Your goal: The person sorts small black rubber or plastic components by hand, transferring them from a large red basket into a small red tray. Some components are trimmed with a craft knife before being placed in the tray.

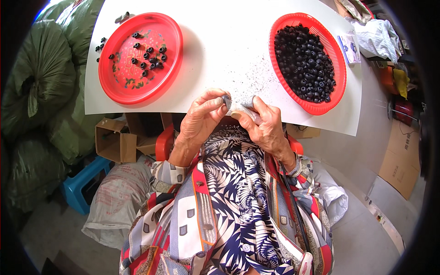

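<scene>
My left hand (201, 113) is at the table's near edge, thumb and fingers pinched on a small dark round piece (226, 99). Close by on the right, my right hand (267, 128) is closed around a whitish, cloth-like thing (253, 114); its exact kind does not show. A grey covering (247, 101) sits by the right fingertips. To the left, a round red tray (104, 68) carries several small black hollow pieces (146, 56). At the right, a red slotted basket (340, 68) is heaped with similar black pieces (306, 64).
Dark crumbs (254, 75) are scattered over the white table (215, 41). A few black pieces (101, 44) and a small grey object (122, 17) lie by the tray. Large green sacks (39, 73), a cardboard box (112, 140) and a blue stool (80, 185) stand at left.
</scene>
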The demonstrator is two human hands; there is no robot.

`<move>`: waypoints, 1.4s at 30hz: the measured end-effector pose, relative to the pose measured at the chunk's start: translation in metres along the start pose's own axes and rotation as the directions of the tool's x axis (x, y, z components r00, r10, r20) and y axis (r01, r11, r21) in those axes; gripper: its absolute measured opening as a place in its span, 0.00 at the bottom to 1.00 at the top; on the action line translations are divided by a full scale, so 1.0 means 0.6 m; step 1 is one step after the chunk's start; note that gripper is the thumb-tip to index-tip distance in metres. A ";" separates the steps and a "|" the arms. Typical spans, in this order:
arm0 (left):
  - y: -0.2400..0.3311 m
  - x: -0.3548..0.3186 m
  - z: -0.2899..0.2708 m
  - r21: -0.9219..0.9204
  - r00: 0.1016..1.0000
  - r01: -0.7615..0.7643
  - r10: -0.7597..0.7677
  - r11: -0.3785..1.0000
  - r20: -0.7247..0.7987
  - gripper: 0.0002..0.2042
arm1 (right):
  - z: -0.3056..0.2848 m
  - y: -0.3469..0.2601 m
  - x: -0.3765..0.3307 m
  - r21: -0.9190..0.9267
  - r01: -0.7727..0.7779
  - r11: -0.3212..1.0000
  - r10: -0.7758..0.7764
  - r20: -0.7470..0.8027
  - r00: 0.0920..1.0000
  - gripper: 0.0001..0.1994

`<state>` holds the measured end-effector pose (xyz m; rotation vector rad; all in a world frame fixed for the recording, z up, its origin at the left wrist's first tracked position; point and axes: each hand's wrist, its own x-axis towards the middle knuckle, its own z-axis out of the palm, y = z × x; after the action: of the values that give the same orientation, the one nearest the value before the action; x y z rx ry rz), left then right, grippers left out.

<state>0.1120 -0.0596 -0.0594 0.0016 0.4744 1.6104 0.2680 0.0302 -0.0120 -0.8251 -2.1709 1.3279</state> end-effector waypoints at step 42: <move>0.012 -0.005 0.011 -0.023 0.999 0.000 0.001 1.000 0.049 0.09 | -0.007 0.016 0.014 0.048 -0.249 0.967 0.250 -0.019 0.968 0.12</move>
<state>0.1071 -0.0607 -0.0504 0.0245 0.4182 1.6126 0.2671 0.0419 -0.0186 -1.1202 -2.0613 1.4715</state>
